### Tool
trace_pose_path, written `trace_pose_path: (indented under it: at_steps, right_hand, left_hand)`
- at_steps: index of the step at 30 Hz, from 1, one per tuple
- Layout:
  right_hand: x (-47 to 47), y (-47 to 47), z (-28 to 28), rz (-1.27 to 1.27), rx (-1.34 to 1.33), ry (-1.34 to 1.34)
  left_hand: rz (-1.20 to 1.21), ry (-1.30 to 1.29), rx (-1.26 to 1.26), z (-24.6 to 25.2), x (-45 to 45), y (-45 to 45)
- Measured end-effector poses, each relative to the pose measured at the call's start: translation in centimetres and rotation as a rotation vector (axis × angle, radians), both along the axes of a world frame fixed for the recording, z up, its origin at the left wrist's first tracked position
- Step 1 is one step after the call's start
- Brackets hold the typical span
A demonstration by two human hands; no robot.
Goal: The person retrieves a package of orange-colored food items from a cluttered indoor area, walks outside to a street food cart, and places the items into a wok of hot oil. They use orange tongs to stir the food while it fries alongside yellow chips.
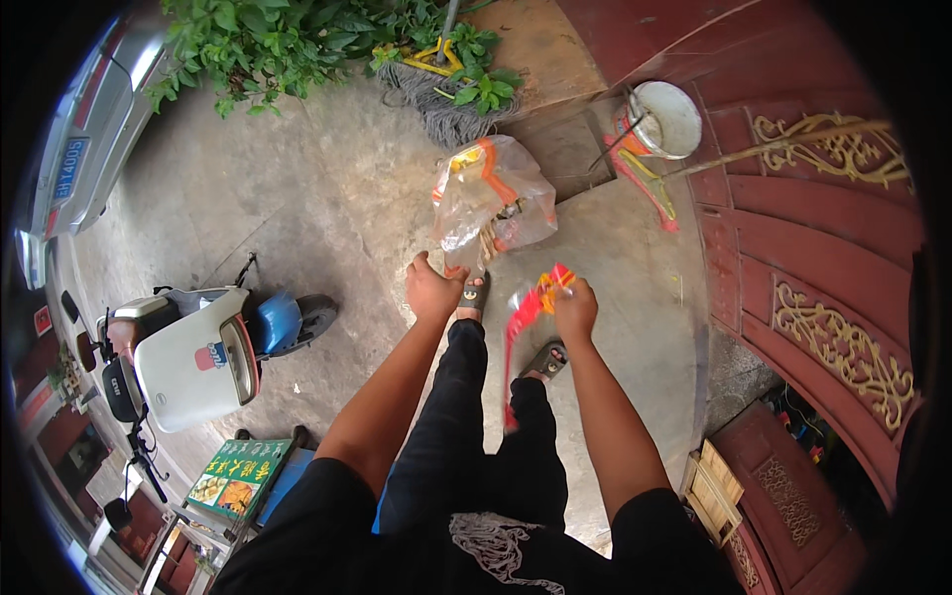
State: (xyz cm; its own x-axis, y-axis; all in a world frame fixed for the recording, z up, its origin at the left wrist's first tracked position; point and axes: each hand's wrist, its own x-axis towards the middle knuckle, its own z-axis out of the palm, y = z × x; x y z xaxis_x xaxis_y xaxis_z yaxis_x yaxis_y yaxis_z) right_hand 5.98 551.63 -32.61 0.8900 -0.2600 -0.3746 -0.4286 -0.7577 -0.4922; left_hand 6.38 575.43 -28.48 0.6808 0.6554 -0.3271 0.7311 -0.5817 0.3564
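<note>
My right hand (576, 312) pinches a crumpled red and yellow plastic wrapper (529, 306). A long red strip of it trails towards my trouser leg, slightly blurred. My left hand (433, 290) is beside the near edge of a clear plastic bag (497, 190) with orange and yellow print. The bag's edge meets the thumb; whether the fingers grip it I cannot tell. Puffed out, the bag has some pale and dark contents showing dimly through its side. My sandalled left foot (473, 291) is just below the bag, and my right foot (549, 358) is below the wrapper.
A grey string mop (446, 104) lies beyond the bag, by leafy plants (297, 44). At right are a white bucket (666, 119), a broom (647, 182) and red doors (803, 230) with gold scrollwork. A parked scooter (201, 357), a car (93, 134) and a green signboard (238, 476) occupy the left.
</note>
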Motion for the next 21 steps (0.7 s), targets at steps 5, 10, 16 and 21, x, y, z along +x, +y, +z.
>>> trace_pose_path:
  at_steps: [5, 10, 16, 21]
  right_hand:
    - [7.9, 8.3, -9.2, -0.76, 0.15, -0.055]
    - [11.8, 17.2, -5.9, -0.439, 0.122, 0.179]
    - [10.1, 19.3, -10.4, 0.576, -0.119, 0.015]
    - [9.6, 17.9, -10.2, 0.895, 0.185, 0.157]
  left_hand:
    - [0.055, 0.164, -0.215, -6.9, 0.8, 2.0]
    - [0.104, 0.037, -0.506, -1.3, -2.0, 3.4]
    - [0.284, -0.274, -0.782, 3.5, 1.3, 2.9]
    - [0.279, -0.233, -0.723, 4.2, 2.3, 4.0]
